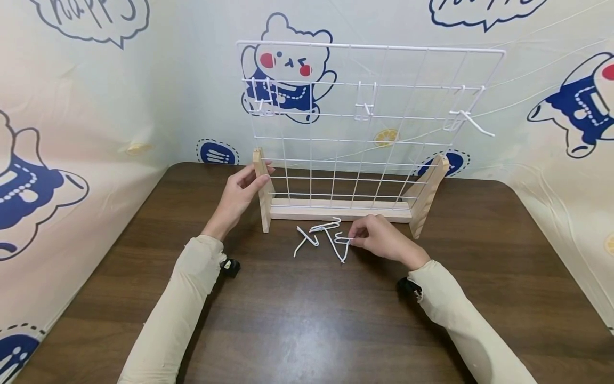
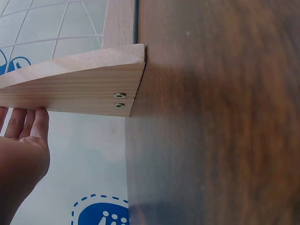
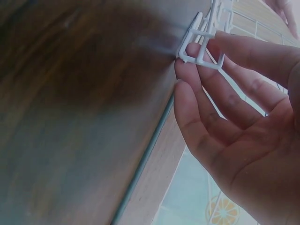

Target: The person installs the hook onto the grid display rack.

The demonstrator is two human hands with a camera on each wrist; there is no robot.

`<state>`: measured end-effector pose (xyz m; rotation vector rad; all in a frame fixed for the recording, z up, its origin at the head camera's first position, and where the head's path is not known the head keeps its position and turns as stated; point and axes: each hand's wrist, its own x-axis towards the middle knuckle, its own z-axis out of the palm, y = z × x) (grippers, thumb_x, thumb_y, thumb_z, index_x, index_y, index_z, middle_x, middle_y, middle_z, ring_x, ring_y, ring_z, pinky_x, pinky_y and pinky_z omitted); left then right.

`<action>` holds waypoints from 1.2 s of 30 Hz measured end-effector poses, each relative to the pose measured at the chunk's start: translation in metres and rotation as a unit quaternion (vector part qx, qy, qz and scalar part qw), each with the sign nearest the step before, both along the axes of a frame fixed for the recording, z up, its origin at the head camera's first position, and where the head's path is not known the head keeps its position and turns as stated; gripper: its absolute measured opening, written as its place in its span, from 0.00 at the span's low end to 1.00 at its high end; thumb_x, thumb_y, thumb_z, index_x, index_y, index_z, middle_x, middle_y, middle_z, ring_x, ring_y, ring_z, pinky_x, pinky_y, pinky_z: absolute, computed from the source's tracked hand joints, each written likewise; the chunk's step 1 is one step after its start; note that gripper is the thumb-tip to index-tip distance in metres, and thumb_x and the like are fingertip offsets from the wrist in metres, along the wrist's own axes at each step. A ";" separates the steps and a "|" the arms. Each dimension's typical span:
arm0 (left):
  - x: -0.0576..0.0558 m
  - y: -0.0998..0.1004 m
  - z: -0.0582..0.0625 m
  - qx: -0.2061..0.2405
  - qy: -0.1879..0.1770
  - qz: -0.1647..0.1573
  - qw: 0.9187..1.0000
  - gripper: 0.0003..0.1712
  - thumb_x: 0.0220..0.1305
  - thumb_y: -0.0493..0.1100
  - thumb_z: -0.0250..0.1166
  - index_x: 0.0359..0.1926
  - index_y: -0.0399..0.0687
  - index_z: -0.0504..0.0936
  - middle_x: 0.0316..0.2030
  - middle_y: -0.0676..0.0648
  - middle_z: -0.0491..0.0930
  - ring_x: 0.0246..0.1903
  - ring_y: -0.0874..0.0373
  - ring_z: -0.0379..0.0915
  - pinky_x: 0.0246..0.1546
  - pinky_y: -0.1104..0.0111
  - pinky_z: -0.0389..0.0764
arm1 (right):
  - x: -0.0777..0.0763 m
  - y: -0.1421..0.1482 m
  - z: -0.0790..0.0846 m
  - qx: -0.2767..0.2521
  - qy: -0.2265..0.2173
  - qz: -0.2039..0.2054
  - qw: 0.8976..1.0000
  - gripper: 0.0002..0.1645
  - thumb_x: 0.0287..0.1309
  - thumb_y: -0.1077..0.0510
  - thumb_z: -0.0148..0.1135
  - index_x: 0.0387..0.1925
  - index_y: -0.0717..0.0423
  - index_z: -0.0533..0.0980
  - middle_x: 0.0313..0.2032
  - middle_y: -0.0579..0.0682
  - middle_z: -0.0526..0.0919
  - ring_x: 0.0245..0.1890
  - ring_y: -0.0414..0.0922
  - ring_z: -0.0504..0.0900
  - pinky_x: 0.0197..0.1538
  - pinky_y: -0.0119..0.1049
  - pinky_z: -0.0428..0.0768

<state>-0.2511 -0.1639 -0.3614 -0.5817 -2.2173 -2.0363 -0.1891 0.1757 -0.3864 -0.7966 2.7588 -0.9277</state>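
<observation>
A white wire grid panel (image 1: 357, 164) stands in a wooden frame, held between two upright side boards. My left hand (image 1: 236, 196) grips the left side board (image 1: 265, 209), thumb on the near side and fingers behind; in the left wrist view the fingers (image 2: 41, 124) reach round its edge. My right hand (image 1: 386, 241) pinches a white wire hook (image 1: 346, 252) between thumb and fingertips, low by the table. The wire loop of this hook (image 3: 201, 62) shows up close in the right wrist view. Other loose white hooks (image 1: 313, 240) lie just left of it, in front of the base.
Three white hooks hang on the upper grid: one at left (image 1: 263, 101), one in the middle (image 1: 366, 109), one at right (image 1: 472, 121). A wooden crossbar (image 1: 336, 214) joins the side boards. The brown table (image 1: 307, 320) meets a printed cloth backdrop (image 1: 192, 80) behind.
</observation>
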 end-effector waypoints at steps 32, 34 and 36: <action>-0.017 -0.004 -0.021 -0.002 0.014 0.008 1.000 0.21 0.72 0.45 0.61 0.64 0.49 0.77 0.59 0.38 0.77 0.63 0.40 0.67 0.65 0.47 0.66 | -0.005 0.014 0.006 0.012 0.004 -0.016 1.000 0.05 0.59 0.66 0.64 0.29 0.57 0.82 0.24 0.44 0.82 0.26 0.39 0.77 0.33 0.34 0.76; -0.017 -0.005 -0.021 -0.002 0.013 0.008 1.000 0.21 0.72 0.45 0.61 0.64 0.50 0.77 0.59 0.38 0.77 0.63 0.41 0.68 0.65 0.47 0.67 | -0.005 0.015 0.006 0.013 0.007 -0.016 1.000 0.05 0.59 0.66 0.64 0.29 0.57 0.82 0.24 0.44 0.82 0.27 0.39 0.77 0.33 0.34 0.76; -0.018 -0.005 -0.022 -0.005 0.012 0.008 1.000 0.22 0.72 0.44 0.61 0.64 0.50 0.76 0.60 0.37 0.77 0.62 0.45 0.69 0.65 0.47 0.67 | -0.005 0.015 0.006 0.014 0.009 -0.016 1.000 0.05 0.59 0.67 0.64 0.30 0.57 0.82 0.24 0.44 0.81 0.26 0.39 0.77 0.33 0.34 0.76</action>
